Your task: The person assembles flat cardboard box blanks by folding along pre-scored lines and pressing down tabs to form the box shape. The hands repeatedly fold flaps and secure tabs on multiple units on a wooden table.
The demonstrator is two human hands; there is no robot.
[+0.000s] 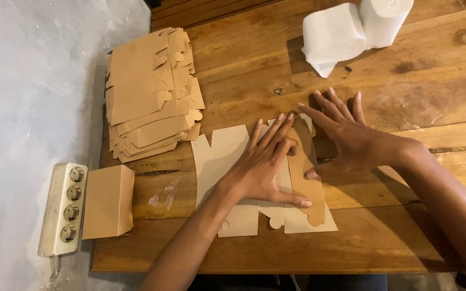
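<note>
**Both hands on a flat carton blank**

Your left hand (260,170) lies palm down on the carton blank (227,156), fingers spread and straight, thumb stretched out toward the near edge. It presses flat and grips nothing.

Your right hand (351,137) is open too, fingers fanned toward the left. Its thumb touches the flap (306,178), the darker brown strip with a rounded end that stands up a little from the blank's right part. The fingers hover just over the flap's far end; whether they touch it, you cannot tell from here. The two hands are close, fingertips nearly meeting over the flap, and neither is clenched on anything.

The blank lies open and unfolded on the wooden counter (405,97), near its front edge, directly before you. Its cut tabs point toward you.

To the far left of the blank sits a stack (149,91) of the same brown blanks, fanned unevenly, its nearest corner just beside the blank you are pressing. At the counter's left front lies one folded box (108,200), well apart from your hands. Beside it, off the counter's edge, a white power strip (63,210) lies against the pale surface. At the far right stand two white paper rolls (351,29), touching each other.
</note>
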